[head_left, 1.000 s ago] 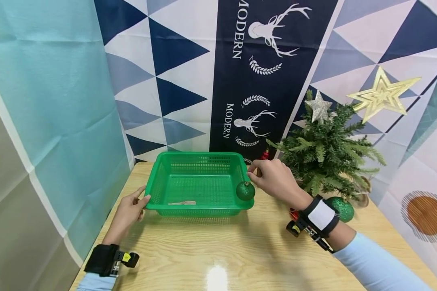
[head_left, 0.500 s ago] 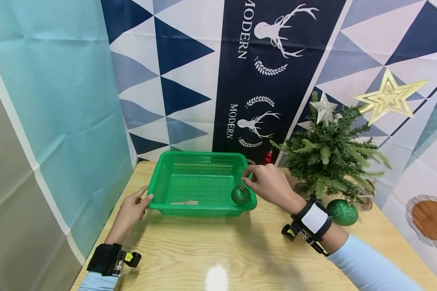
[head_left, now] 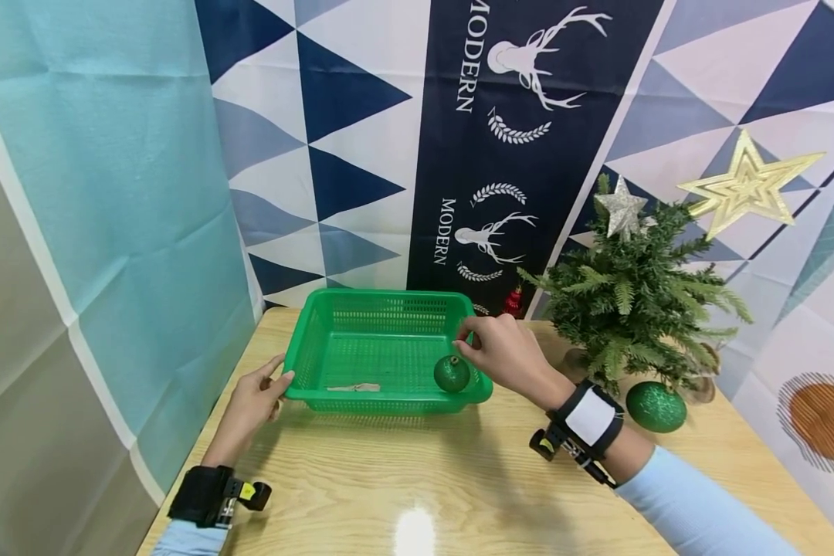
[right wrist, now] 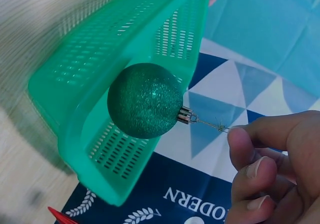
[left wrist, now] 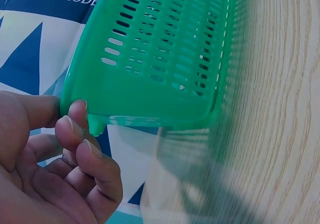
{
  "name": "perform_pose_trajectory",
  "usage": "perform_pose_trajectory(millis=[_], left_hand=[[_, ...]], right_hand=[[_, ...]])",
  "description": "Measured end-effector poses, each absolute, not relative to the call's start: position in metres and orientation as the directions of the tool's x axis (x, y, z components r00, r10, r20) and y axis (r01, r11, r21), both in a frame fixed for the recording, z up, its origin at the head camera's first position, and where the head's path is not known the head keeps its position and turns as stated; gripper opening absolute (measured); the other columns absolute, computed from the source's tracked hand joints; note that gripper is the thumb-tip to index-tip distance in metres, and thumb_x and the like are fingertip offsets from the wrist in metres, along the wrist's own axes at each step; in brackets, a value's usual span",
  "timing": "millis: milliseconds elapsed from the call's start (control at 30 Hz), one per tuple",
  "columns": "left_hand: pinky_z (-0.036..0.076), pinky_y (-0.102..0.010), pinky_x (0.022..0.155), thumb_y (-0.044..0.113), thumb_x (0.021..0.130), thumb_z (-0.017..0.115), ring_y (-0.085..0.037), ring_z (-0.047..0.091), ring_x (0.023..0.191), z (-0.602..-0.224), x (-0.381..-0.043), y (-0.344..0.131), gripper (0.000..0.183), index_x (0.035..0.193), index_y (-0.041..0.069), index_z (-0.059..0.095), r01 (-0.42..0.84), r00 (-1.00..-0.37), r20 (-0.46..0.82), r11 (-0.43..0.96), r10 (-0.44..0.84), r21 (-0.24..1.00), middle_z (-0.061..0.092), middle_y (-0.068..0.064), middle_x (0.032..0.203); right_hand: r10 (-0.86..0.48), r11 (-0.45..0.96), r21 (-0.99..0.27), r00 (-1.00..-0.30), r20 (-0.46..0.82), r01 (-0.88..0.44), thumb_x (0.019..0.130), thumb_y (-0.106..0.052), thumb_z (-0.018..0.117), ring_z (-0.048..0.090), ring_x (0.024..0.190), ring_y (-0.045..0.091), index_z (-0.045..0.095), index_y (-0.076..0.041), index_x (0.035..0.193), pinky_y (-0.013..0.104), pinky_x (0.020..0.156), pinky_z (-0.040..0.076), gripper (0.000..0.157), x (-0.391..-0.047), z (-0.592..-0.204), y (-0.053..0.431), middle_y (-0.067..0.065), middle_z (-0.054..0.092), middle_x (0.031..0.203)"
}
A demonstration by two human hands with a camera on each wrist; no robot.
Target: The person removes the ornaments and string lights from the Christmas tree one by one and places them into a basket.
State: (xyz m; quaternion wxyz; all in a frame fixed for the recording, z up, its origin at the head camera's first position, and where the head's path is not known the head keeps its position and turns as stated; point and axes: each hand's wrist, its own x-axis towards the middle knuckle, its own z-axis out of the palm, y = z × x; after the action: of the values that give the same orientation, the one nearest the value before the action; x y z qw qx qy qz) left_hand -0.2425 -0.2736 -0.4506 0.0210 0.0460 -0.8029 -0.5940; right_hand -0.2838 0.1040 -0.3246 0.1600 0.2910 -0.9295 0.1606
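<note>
My right hand (head_left: 503, 355) pinches the hanging string of a glittery green Christmas bauble (head_left: 452, 374). In the right wrist view the bauble (right wrist: 145, 100) dangles from its silver cap, and the string (right wrist: 207, 124) runs up to my thumb and forefinger. It hangs over the right end of a green plastic basket (head_left: 382, 400) with slotted walls. At the basket's left end, my left hand (head_left: 250, 401) grips the rim between thumb and fingers; the left wrist view shows the fingertips (left wrist: 77, 112) right at the rim corner. A thin pale piece (head_left: 354, 388) lies inside the basket near its front wall.
A small artificial Christmas tree (head_left: 632, 286) stands at the right with a silver star (head_left: 622, 207), a gold star (head_left: 747, 185) and another green bauble (head_left: 656, 406). A red ornament (head_left: 512, 301) shows behind my right hand. Patterned cloth hangs behind the wooden table (head_left: 361, 479).
My right hand has moved left with the bauble, from the basket's right rim to over its inside. My left hand keeps its grip on the rim. The head view has shifted slightly.
</note>
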Motion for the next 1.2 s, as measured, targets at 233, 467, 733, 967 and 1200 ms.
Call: perform_pose_trajectory(millis=[233,467,733,967,1200], left_hand=[[0.038,-0.037,0.051,0.032,0.102,0.054,-0.013,0.037,0.05,-0.45,-0.243,-0.273,0.061,0.155,0.012,0.031,-0.056,-0.993,-0.025,0.291,-0.112,0.955,0.051,-0.024,0.082],[0.037,-0.037,0.051,0.031,0.103,0.053,-0.013,0.035,0.05,-0.45,-0.243,-0.274,0.059,0.155,0.012,0.032,-0.045,-0.994,-0.014,0.28,-0.113,0.959,0.048,-0.017,0.077],[0.037,-0.036,0.052,0.031,0.103,0.053,-0.012,0.035,0.05,-0.453,-0.243,-0.273,0.06,0.155,0.012,0.032,-0.052,-0.993,-0.022,0.271,-0.113,0.961,0.051,-0.022,0.082],[0.035,-0.034,0.05,0.032,0.103,0.053,-0.012,0.033,0.049,-0.453,-0.242,-0.272,0.06,0.156,0.014,0.031,-0.063,-0.993,-0.033,0.271,-0.113,0.96,0.044,-0.008,0.071],[0.035,-0.035,0.05,0.033,0.102,0.053,-0.012,0.033,0.049,-0.453,-0.242,-0.272,0.06,0.155,0.015,0.031,-0.055,-0.993,-0.024,0.27,-0.117,0.961,0.048,-0.017,0.075]], right_hand=[[-0.516,0.775,-0.174,-0.767,0.383,-0.608,0.09,-0.02,0.069,0.044,0.045,0.004,0.073,-0.017,0.09,0.024,0.041,0.034,0.005,-0.286,-0.326,0.096,-0.014,0.053,0.06],[-0.528,0.769,-0.165,-0.759,0.381,-0.618,0.09,-0.018,0.069,0.046,0.047,0.002,0.074,-0.017,0.089,0.022,0.041,0.036,0.005,-0.286,-0.328,0.083,-0.012,0.057,0.063],[-0.552,0.757,-0.148,-0.744,0.377,-0.636,0.089,-0.017,0.068,0.047,0.049,0.002,0.074,-0.019,0.087,0.022,0.042,0.036,0.006,-0.286,-0.331,0.068,-0.013,0.057,0.064],[-0.581,0.744,-0.124,-0.727,0.366,-0.656,0.09,-0.019,0.066,0.045,0.047,0.0,0.072,-0.021,0.086,0.02,0.041,0.035,0.007,-0.284,-0.343,0.055,-0.016,0.052,0.059],[-0.613,0.72,-0.107,-0.701,0.365,-0.686,0.089,-0.02,0.068,0.045,0.048,0.0,0.072,-0.021,0.086,0.019,0.041,0.035,0.005,-0.28,-0.353,0.045,-0.015,0.052,0.06]])
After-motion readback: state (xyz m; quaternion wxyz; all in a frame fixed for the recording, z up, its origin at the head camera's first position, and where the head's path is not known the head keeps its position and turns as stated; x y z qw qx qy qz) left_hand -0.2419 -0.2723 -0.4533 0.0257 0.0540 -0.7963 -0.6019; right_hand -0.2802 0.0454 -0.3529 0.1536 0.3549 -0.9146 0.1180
